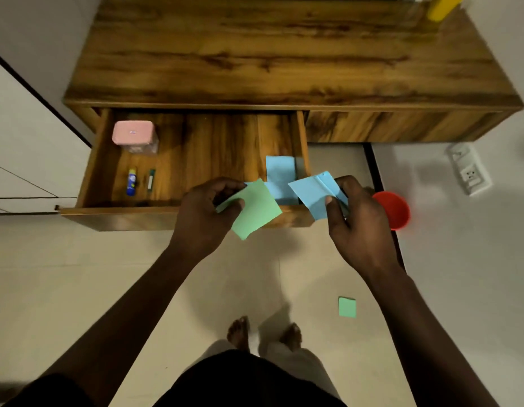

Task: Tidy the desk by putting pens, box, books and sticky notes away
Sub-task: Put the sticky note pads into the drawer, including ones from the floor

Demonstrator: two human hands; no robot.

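Top right: a yellow object (pixel 441 7) is cut off by the upper edge, and what it is cannot be told. My right hand (pixel 357 221) covers the left part of a red cup (pixel 397 210), which is itself blurred. The green sticky note (pixel 256 211) hides the fingertips of my left hand (pixel 206 212). Together with the blue sticky note (pixel 315 193) that I pinch, it overlaps a second blue note (pixel 279 174) in the drawer (pixel 93 171). The mark on the pink-lidded box (pixel 133 136) is too small to read. Both my forearms run out past the lower edge.

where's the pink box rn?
Head view: the pink box sits in the back-left corner of the open drawer, behind the glue stick and the green marker.
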